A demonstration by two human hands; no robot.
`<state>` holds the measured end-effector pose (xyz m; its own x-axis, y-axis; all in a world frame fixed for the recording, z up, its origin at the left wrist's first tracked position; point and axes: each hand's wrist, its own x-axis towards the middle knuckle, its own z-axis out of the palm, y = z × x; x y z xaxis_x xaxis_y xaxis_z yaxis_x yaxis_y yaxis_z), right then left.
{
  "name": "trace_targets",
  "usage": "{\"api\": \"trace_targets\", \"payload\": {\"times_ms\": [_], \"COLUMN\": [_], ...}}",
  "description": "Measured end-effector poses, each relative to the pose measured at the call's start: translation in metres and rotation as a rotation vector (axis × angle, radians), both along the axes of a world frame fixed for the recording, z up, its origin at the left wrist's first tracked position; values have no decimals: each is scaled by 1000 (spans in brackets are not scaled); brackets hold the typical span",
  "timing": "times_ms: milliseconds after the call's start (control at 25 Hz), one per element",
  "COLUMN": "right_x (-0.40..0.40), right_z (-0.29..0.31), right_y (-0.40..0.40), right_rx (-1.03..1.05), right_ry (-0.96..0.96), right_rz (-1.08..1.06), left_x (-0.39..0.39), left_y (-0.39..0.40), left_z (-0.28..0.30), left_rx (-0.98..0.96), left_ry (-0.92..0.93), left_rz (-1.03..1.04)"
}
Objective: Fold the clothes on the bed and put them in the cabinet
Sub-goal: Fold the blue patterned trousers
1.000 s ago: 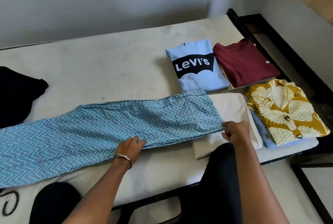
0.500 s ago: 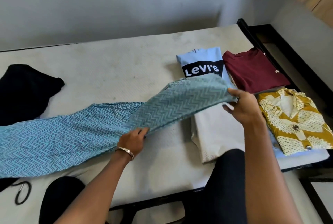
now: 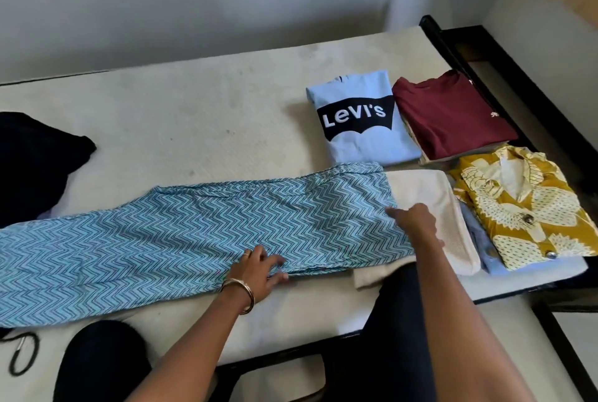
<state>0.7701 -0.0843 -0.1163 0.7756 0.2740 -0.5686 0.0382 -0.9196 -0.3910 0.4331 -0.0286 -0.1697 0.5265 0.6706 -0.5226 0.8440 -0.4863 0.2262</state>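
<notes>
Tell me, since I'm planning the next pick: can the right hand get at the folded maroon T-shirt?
Probably yes. The right hand rests open on the blue zigzag garment, holding nothing, and the maroon T-shirt lies uncovered beyond it.

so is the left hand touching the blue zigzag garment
Touching. The head view shows the left hand with fingers spread flat on the near edge of the blue zigzag garment, pressing it onto the bed.

Both bare forearms reach forward from below, left hand [image 3: 259, 267] lying palm down with fingers spread flat and a bangle at the wrist, right hand [image 3: 415, 222] farther out, palm down, fingers extended leftward.
</notes>
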Motion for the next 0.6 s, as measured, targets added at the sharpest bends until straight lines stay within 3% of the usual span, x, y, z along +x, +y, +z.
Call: {"api": "trace_targets", "payload": {"times_ms": [80, 160, 280, 360, 480, 600], "right_x": [-8, -11, -4, 4, 12, 16], "right_z": [-6, -16, -24, -29, -29, -23], "right_y": [13, 25, 48, 63, 76, 79], "right_rx": [-103, -39, 36, 19, 37, 73], "right_ry": [-79, -199, -319, -273, -178, -320], "right_rz": [104, 194, 298, 270, 150, 27], "left_x": [11, 19, 30, 40, 42, 28], "left_y": [9, 17, 23, 24, 18, 17], "left_z": [-2, -8, -10, -14, -19, -24], "left_rx": [-124, -161, -161, -150, -130, 8], "left_ry": [-165, -246, -44, 86, 133, 61], "left_rz": [252, 384, 265, 188, 194, 165]}}
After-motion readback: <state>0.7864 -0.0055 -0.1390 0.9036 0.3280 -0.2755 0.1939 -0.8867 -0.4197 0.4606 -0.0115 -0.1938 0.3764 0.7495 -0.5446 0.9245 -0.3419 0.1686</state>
